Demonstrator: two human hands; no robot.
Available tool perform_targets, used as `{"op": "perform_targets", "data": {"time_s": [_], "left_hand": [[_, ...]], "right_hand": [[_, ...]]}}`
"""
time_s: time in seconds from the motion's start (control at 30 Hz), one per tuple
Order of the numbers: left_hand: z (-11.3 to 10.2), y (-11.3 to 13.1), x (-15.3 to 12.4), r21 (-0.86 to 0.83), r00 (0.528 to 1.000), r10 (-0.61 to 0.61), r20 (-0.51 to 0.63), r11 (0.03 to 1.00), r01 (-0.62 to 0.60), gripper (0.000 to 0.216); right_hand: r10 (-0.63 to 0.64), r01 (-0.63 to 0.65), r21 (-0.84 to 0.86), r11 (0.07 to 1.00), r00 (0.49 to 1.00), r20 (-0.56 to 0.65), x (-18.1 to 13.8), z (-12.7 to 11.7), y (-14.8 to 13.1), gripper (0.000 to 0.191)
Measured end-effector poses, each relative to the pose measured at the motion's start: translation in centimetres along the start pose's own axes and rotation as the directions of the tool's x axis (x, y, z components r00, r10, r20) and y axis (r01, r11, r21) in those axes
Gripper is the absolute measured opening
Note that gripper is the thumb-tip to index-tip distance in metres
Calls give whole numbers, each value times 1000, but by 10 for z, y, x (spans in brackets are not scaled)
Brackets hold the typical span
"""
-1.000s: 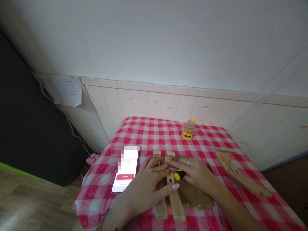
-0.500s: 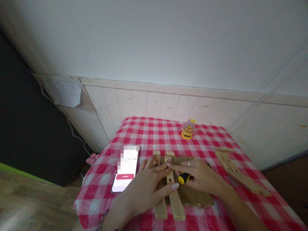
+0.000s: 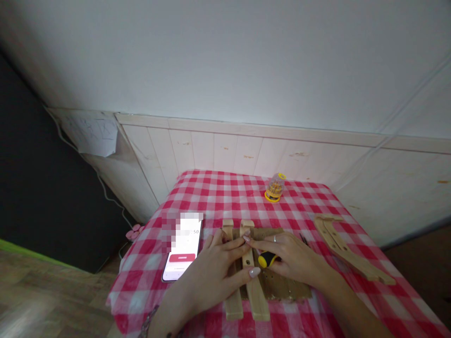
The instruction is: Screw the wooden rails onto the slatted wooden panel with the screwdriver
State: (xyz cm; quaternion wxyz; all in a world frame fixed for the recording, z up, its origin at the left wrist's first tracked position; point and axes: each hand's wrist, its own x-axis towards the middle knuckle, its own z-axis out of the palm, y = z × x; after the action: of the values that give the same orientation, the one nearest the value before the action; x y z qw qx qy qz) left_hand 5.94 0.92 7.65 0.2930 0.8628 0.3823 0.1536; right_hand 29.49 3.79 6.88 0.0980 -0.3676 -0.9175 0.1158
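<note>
Around the table [image 3: 218, 197], room: white plank wainscoting [image 3: 225, 155] is rising behind it, and a wood floor [image 3: 52, 300] is stretching past its left side.
Across the table, surface: a red gingham cloth [image 3: 137, 281] is covering it, carrying a phone [image 3: 181, 249] at the near left, a bit holder [image 3: 275, 188] at the far edge and curved wooden pieces [image 3: 338, 249] at the right.
Middle of the table, work: two wooden slats [image 3: 255, 300] are lying across a perforated brown board [image 3: 285, 281].
Near the table's middle, left hand [image 3: 214, 267]: it is resting open and spread across the slats, gripping nothing.
Near the table's middle, right hand [image 3: 296, 258]: it is grasping a yellow-and-black screwdriver [image 3: 268, 259], whose tip is hidden.
Risk: a slipping screwdriver could be jabbing the left fingers [image 3: 239, 244] just beside it, or knocking the loose slats out of line.
</note>
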Motion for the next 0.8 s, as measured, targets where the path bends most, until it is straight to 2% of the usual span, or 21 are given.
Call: {"op": "perform_targets", "data": {"time_s": [0.27,0.5,0.67,0.8], "left_hand": [[2,-1,-1,-5,1000,5,-29,1000,-5,34],[1,-1,1,-5,999,16,-29,1000,-17,37],[0,0,1,-14,1000,11,-26,1000,-11,41],[0,0,0,-17,1000,-3,-6,1000,3,40]], "right_hand": [[-1,4,67,998,999,-38,0,4,2,52],[4,-2,31,1000,998,-69,1,2,-4,48],[-14,18,64,998,998,-65,1,4,1,53],[-1,2,22,1000,999,-45,-1,5,4,54]]}}
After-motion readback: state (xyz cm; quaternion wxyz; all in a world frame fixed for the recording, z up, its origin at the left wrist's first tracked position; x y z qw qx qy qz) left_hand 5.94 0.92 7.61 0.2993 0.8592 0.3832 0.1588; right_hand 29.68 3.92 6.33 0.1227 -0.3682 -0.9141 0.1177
